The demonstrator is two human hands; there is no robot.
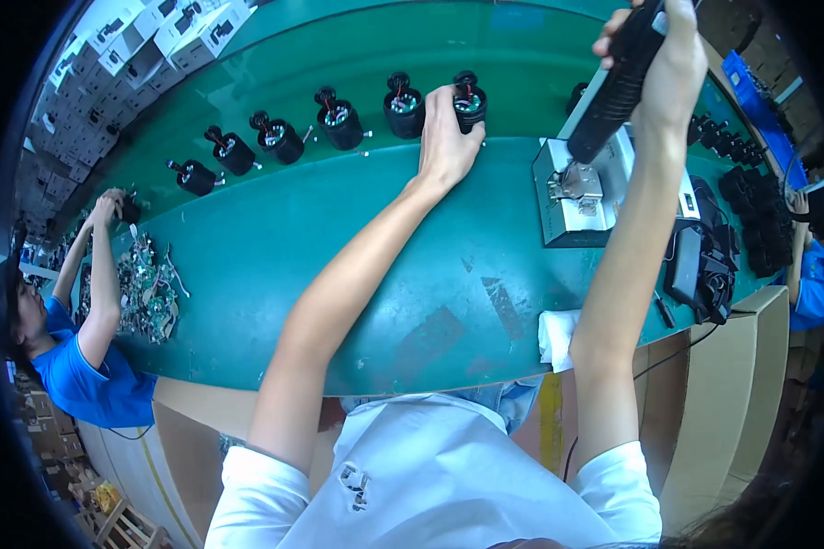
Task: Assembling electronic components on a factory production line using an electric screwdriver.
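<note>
My left hand [449,142] is closed around a black cylindrical housing [470,112], which stands upright with electronics and a red wire at its open top. It is at the right end of a line of several similar black housings [341,125] on the green bench. My right hand [673,87] is wrapped around a black electric screwdriver [609,96], tilted so its lower end points down and left. That end sits over the metal mechanism of a light-coloured box, which looks like a screw feeder [558,224]. The screwdriver's bit cannot be made out clearly.
A pile of circuit boards [151,297] lies at the left, beside a co-worker in blue [101,380]. Black adapters and cables [700,261], stacked black parts [755,215] and a blue tray [751,96] are at the right. A white cloth [557,339] lies at the near edge.
</note>
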